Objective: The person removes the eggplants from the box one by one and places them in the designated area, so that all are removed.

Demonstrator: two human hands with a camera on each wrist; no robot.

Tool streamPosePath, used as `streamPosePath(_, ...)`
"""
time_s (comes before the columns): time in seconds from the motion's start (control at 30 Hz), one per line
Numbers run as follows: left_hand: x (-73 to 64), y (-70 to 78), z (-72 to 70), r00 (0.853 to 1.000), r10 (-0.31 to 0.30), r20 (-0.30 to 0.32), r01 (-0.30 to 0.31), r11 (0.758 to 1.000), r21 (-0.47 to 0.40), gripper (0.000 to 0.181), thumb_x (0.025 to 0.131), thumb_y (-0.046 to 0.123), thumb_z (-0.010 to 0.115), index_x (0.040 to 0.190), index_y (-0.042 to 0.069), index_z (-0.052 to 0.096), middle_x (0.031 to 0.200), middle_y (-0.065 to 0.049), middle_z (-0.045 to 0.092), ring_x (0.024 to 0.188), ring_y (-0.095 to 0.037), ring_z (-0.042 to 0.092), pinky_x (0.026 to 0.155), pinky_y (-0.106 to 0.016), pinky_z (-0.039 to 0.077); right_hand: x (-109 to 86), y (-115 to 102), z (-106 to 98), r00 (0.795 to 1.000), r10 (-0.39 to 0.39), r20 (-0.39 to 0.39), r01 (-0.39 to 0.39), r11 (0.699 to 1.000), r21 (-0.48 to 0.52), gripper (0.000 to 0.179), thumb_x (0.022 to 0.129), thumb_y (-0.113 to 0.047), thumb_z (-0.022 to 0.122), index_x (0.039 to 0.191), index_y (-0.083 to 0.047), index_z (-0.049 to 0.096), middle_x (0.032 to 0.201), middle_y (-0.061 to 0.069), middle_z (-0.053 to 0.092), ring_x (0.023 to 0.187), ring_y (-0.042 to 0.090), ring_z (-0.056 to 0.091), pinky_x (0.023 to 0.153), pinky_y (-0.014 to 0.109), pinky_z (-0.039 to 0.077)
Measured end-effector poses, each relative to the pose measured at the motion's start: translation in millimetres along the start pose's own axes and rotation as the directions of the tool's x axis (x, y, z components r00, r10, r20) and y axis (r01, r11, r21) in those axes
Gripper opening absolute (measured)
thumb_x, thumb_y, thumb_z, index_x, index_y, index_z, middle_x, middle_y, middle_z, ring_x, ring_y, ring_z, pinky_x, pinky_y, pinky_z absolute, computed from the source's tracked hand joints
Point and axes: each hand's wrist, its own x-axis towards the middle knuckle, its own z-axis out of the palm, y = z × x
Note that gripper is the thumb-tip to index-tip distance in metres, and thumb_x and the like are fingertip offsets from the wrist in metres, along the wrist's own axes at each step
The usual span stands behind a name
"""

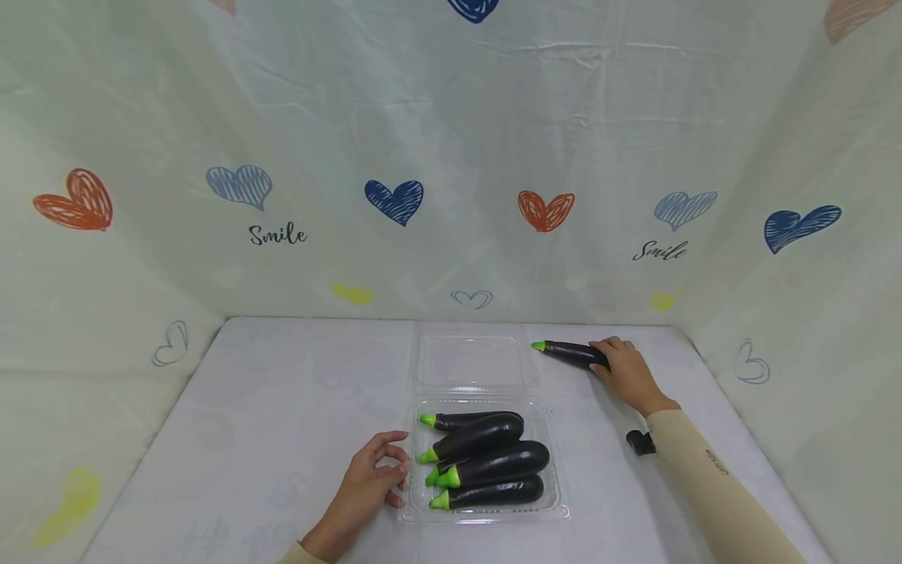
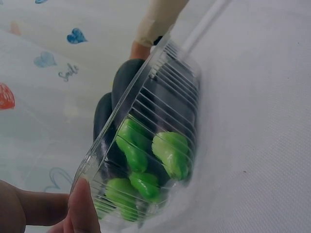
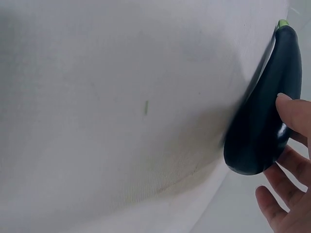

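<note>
Near the back right of the table, my right hand (image 1: 629, 374) grips a dark purple eggplant (image 1: 569, 353) by its thick end, its green stem pointing left. In the right wrist view the thumb lies on this eggplant (image 3: 265, 111) and the other fingers are on its far side. A clear plastic clamshell container (image 1: 557, 470) holds several more eggplants (image 1: 493, 462), green stems to the left. My left hand (image 1: 362, 482) is at the container's left edge. In the left wrist view its thumb and a finger pinch the rim (image 2: 83, 167).
The container's clear lid (image 1: 474, 362) lies folded back behind it on the white table (image 1: 282, 423). A small black object (image 1: 640, 442) shows beside the right sleeve (image 1: 712, 478). White curtains (image 1: 465, 141) with printed hearts surround the table at the back and sides.
</note>
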Motion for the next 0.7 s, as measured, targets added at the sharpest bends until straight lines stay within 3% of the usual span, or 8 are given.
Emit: streamPosePath(0.7, 1.4, -3.0, 0.1, 1.000, 0.024, -0.002, -0.024, 1.000, -0.007, 0.048, 0.099, -0.006, 0.064, 0.145, -0.007, 0.048, 0.106, -0.011, 0.060, 0.074, -0.018, 0.061, 0.056, -0.028, 0.058, -9.5, -13, -1, 0.999, -0.025, -0.033, 0.025, 1.000, -0.011, 0.047, 0.092, -0.004, 0.079, 0.134, 0.009, 0.064, 0.126, 0.030, 0.062, 0.114, 0.052, 0.058, 0.097, 0.065, 0.050)
